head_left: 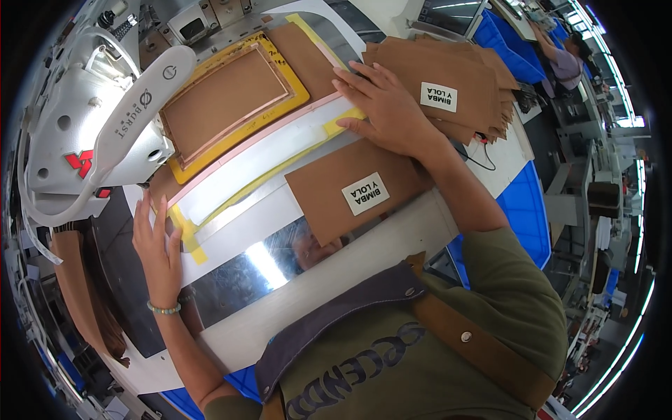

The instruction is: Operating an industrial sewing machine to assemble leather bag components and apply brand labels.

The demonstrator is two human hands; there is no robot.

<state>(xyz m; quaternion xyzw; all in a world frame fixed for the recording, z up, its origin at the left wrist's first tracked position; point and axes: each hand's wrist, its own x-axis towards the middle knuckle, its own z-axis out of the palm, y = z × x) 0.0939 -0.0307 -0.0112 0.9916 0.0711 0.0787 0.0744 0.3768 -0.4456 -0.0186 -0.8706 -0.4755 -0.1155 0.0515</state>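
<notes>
Both hands lie with fingers stretched on the two ends of a flat white sheet edged with pink strips and yellow tape (241,170). My left hand (158,246) rests at its left corner, a beaded bracelet on the wrist. At the right end, my right hand (383,106) presses beside a yellow tape patch, fingers apart. Between them, farther off, a yellow frame (297,85) surrounds a brown panel (224,105). A larger brown sheet shows under the frame. Closer to me, a loose brown piece with a white label (318,203) lies partly under my right forearm.
A white machine head (63,143) with a curved lamp (129,119) stands at the left. Several brown labelled pieces (395,66) are stacked at the right. More brown pieces (80,294) hang at the left edge. Blue bins (535,210) stand beyond; another person (562,61) sits far right.
</notes>
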